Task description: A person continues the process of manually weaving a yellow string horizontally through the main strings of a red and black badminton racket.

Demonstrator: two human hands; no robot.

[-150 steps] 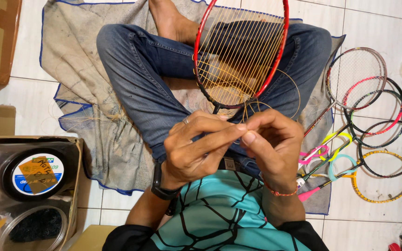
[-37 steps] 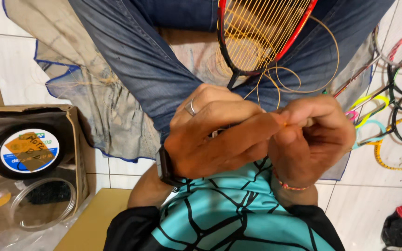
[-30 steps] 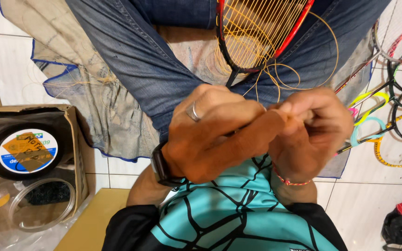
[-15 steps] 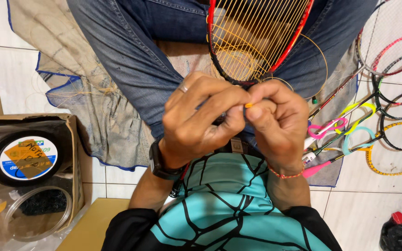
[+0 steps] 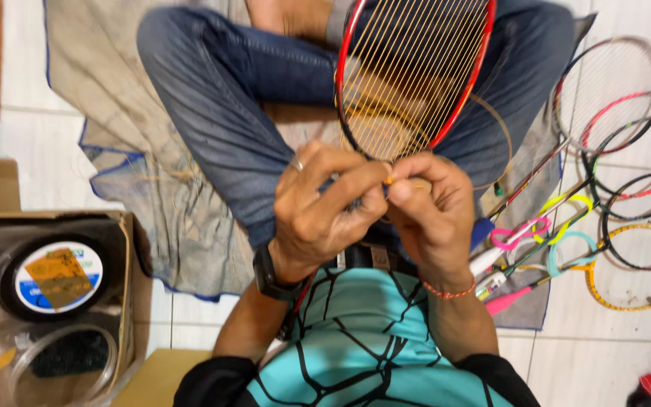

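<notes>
A white tiled floor with a worn grey cloth (image 5: 114, 151) spread over it fills the background, and the person sits cross-legged on that cloth. Just beyond both hands, resting across the jeans, lies the red-framed racket (image 5: 416, 75), partly strung with yellow string. The left hand (image 5: 325, 211) and right hand (image 5: 431, 218) meet fingertip to fingertip, each narrowed to a pinch around a short orange-tipped end of string (image 5: 390, 179) just below the racket's throat. Half a second ago the hands sat lower and closer to the chest; now they are raised nearer the frame and the racket head shows more fully, so the string end looks brought up to the frame's lower edge, probably for threading or knotting. A loose loop of string (image 5: 502, 151) curls beyond the right hand. To the right of that hand lies a heap of other rackets (image 5: 627, 188); to the left of the left hand, a cardboard box (image 5: 126, 301) holds a string reel (image 5: 58, 275).
</notes>
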